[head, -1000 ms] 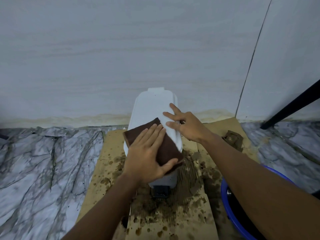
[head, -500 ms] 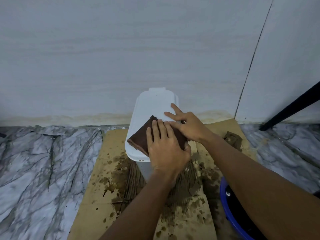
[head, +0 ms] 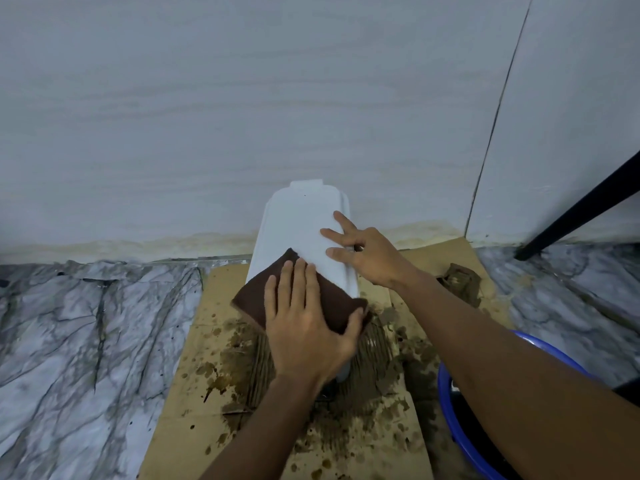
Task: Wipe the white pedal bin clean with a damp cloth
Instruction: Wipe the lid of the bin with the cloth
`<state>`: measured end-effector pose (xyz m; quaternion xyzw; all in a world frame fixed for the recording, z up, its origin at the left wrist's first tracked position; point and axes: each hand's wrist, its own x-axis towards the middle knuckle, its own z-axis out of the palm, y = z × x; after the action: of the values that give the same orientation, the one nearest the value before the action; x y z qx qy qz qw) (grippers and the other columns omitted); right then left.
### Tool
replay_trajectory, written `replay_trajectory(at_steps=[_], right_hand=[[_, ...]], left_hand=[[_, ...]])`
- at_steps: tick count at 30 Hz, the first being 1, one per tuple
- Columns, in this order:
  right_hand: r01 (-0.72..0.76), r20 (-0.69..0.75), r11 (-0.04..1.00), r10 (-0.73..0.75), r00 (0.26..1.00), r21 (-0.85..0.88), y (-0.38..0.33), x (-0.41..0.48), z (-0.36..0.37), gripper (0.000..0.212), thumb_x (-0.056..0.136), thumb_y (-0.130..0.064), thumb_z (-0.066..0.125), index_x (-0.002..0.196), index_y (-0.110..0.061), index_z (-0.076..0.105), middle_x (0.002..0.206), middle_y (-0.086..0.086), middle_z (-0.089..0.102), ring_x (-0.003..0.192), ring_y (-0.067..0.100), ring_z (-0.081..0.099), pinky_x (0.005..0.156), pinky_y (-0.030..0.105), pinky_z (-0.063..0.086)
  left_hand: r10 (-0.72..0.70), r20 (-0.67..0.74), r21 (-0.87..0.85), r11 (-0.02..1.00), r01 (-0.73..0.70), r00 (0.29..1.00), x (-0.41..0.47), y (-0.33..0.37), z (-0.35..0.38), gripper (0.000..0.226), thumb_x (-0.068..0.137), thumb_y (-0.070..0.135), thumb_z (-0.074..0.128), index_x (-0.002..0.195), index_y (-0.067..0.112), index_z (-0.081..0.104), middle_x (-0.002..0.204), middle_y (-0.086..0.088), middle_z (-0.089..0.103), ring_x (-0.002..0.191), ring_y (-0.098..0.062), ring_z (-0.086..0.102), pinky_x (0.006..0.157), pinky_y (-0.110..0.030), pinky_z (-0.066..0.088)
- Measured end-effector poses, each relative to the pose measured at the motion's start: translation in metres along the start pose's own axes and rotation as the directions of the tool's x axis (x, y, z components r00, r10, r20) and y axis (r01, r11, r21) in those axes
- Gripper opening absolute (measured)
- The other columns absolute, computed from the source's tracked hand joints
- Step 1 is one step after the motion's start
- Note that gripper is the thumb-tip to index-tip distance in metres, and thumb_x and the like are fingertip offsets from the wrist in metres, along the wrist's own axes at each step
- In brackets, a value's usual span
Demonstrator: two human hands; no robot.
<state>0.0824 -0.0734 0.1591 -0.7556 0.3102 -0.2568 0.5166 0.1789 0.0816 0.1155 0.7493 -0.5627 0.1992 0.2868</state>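
The white pedal bin stands on stained cardboard against the wall, its lid closed. A dark brown cloth lies folded across the near end of the lid. My left hand presses flat on the cloth with straight fingers, the thumb at the cloth's right edge. My right hand rests on the lid's right rim, its fingers spread over the white top. The bin's front and its pedal are mostly hidden under my left hand and wrist.
Brown, splattered cardboard covers the marble floor under the bin. A blue basin sits at the right under my right forearm. A small brown lump lies on the cardboard's right side. A black slanted pole meets the floor at far right.
My left hand slid the cloth right across the lid, then back left and nearer, to the lid's front edge. My right hand stayed on the right rim.
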Motion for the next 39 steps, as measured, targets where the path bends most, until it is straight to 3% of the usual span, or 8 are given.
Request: replay_trajectory(at_steps=[3, 5, 9, 14, 22, 26, 32, 39], right_hand=[[-0.004, -0.018, 1.0, 0.003, 1.0, -0.03, -0.001, 0.001, -0.001, 0.042, 0.095, -0.021, 0.066, 0.137, -0.026, 0.061, 0.162, -0.02, 0.022, 0.149, 0.003, 0.023, 0.124, 0.036, 0.023], [-0.006, -0.028, 0.999, 0.005, 1.0, -0.05, -0.001, 0.001, -0.001, 0.041, 0.096, -0.023, 0.066, 0.137, -0.028, 0.061, 0.162, -0.021, 0.023, 0.15, 0.006, 0.024, 0.124, 0.038, 0.024], [0.004, -0.021, 0.998, -0.005, 1.0, -0.069, 0.0, 0.001, 0.0, 0.042, 0.096, -0.025, 0.065, 0.137, -0.03, 0.06, 0.162, -0.02, 0.022, 0.15, 0.007, 0.023, 0.124, 0.041, 0.024], [0.001, -0.011, 1.0, -0.001, 1.0, -0.017, 0.001, 0.0, 0.003, 0.043, 0.095, -0.023, 0.066, 0.137, -0.027, 0.06, 0.163, -0.019, 0.021, 0.151, 0.003, 0.019, 0.125, 0.04, 0.022], [-0.01, -0.029, 1.0, 0.01, 1.0, -0.018, 0.001, 0.001, 0.001, 0.042, 0.095, -0.023, 0.066, 0.137, -0.027, 0.061, 0.163, -0.02, 0.021, 0.15, 0.003, 0.019, 0.125, 0.039, 0.021], [0.003, -0.02, 0.999, -0.004, 1.0, -0.04, 0.002, 0.001, 0.002, 0.043, 0.096, -0.025, 0.066, 0.138, -0.029, 0.06, 0.163, -0.02, 0.021, 0.151, 0.003, 0.018, 0.125, 0.04, 0.021], [0.0, -0.019, 1.0, 0.0, 1.0, 0.006, 0.003, 0.0, 0.006, 0.042, 0.095, -0.025, 0.066, 0.137, -0.029, 0.06, 0.163, -0.02, 0.02, 0.151, 0.002, 0.017, 0.125, 0.042, 0.022], [0.0, -0.033, 0.999, -0.001, 0.999, -0.033, 0.0, -0.001, 0.004, 0.043, 0.096, -0.024, 0.065, 0.138, -0.028, 0.059, 0.163, -0.018, 0.021, 0.151, 0.005, 0.02, 0.125, 0.039, 0.022]], left_hand=[[-0.174, 0.039, 0.048, 0.984, 0.172, 0.984, 0.018, 0.034, 0.008, 0.09, 0.079, 0.059, 0.062, 0.144, -0.001, 0.052, 0.151, -0.02, 0.05, 0.146, -0.034, 0.04, 0.122, -0.053, 0.023], [-0.205, 0.085, 0.102, 0.975, 0.196, 0.975, 0.03, 0.045, 0.011, 0.089, 0.077, 0.055, 0.063, 0.145, 0.0, 0.05, 0.152, -0.02, 0.049, 0.147, -0.035, 0.038, 0.122, -0.053, 0.022], [-0.112, 0.116, 0.065, 0.992, 0.105, 0.987, 0.023, 0.033, 0.006, 0.092, 0.076, 0.056, 0.062, 0.148, 0.0, 0.047, 0.155, -0.019, 0.046, 0.149, -0.033, 0.035, 0.123, -0.051, 0.022], [0.109, 0.002, -0.057, 0.992, -0.109, 0.994, -0.002, -0.01, -0.002, 0.091, 0.077, 0.054, 0.065, 0.147, -0.002, 0.048, 0.154, -0.016, 0.047, 0.148, -0.029, 0.04, 0.123, -0.049, 0.026], [-0.201, 0.022, 0.025, 0.979, 0.201, 0.979, 0.024, 0.042, 0.013, 0.087, 0.074, 0.052, 0.067, 0.142, 0.0, 0.054, 0.149, -0.016, 0.053, 0.145, -0.031, 0.042, 0.122, -0.05, 0.022], [-0.135, 0.021, -0.015, 0.991, 0.136, 0.991, 0.018, 0.034, 0.011, 0.087, 0.073, 0.05, 0.065, 0.143, -0.001, 0.053, 0.151, -0.016, 0.051, 0.146, -0.03, 0.041, 0.123, -0.047, 0.02], [0.07, -0.131, -0.137, 0.987, -0.087, 0.989, -0.01, -0.004, 0.005, 0.082, 0.071, 0.043, 0.067, 0.139, -0.003, 0.058, 0.148, -0.015, 0.055, 0.143, -0.028, 0.046, 0.122, -0.051, 0.029], [-0.125, -0.035, -0.062, 0.991, 0.122, 0.992, 0.016, 0.028, 0.016, 0.082, 0.075, 0.052, 0.069, 0.138, 0.001, 0.059, 0.146, -0.014, 0.057, 0.141, -0.028, 0.048, 0.122, -0.046, 0.025]])
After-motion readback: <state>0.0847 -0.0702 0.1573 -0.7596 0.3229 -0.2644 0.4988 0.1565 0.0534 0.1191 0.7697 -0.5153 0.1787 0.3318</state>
